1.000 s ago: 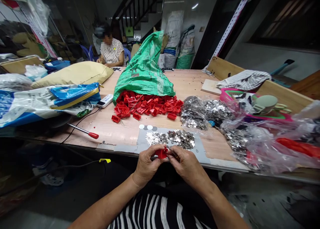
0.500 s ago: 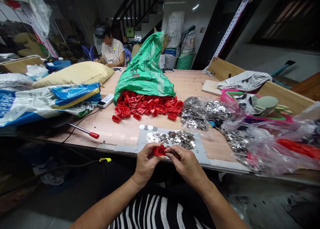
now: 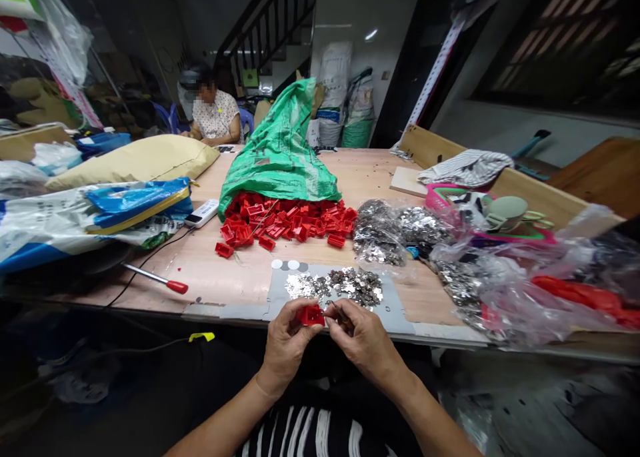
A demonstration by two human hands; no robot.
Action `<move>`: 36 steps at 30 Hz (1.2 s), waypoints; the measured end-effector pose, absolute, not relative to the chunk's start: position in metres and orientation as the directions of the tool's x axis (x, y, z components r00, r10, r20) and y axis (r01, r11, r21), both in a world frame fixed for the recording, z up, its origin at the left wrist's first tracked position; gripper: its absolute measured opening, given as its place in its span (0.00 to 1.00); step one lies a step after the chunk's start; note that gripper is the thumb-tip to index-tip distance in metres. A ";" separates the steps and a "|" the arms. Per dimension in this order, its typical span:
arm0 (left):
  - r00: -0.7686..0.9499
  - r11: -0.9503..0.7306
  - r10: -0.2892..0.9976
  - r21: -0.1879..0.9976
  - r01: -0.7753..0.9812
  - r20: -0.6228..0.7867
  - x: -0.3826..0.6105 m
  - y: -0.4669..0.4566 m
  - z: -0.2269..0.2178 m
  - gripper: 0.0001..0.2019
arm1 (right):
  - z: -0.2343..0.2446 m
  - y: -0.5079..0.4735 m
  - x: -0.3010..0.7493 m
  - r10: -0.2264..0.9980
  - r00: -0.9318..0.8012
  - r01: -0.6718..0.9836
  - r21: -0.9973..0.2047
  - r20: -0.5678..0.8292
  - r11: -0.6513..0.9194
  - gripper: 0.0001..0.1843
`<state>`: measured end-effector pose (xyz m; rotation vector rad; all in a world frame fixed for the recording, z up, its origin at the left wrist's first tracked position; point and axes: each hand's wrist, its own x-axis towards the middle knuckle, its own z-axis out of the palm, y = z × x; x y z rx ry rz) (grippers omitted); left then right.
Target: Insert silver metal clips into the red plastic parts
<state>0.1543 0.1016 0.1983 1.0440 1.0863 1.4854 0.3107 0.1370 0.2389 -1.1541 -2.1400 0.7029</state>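
Between the thumb and fingers of my left hand (image 3: 283, 344) is a red plastic housing (image 3: 311, 315), its open side facing my right hand. My right hand (image 3: 361, 334) is closed in a pinch beside it, on small metal pieces (image 3: 342, 318) whose exact shape is partly hidden by the fingers. Just beyond both hands, small flat metal parts (image 3: 355, 285) lie in a loose pile on a grey sheet (image 3: 395, 310). Farther back, many more red housings (image 3: 295, 222) spill from the mouth of a green woven sack (image 3: 280, 160).
Clear bags of metal parts (image 3: 380, 234) lie to the right, near a pink basket (image 3: 435, 200). A red-tipped lever (image 3: 176, 286) sticks out at the left, below a white-and-blue sack (image 3: 50, 210). Across the table sits another person (image 3: 216, 117).
My right fingers have drawn slightly away from the red housing, opening a small gap and showing more of the metal in them. The whole view has shifted a little.
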 end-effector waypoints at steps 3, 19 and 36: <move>-0.052 0.035 0.997 0.950 -0.310 -0.053 0.154 0.100 0.197 0.13 | 0.243 0.135 0.313 0.861 -0.445 0.523 -0.709 0.248 0.474 0.05; 0.141 0.336 0.940 0.766 -0.548 -0.311 0.162 0.090 0.189 0.14 | 0.235 0.123 0.313 0.876 -0.438 0.394 -0.833 0.200 0.387 0.07; 0.099 0.421 0.903 0.813 -0.402 -0.419 0.173 0.083 0.163 0.18 | 0.218 0.115 0.343 0.955 -0.297 0.300 -0.946 0.027 0.120 0.02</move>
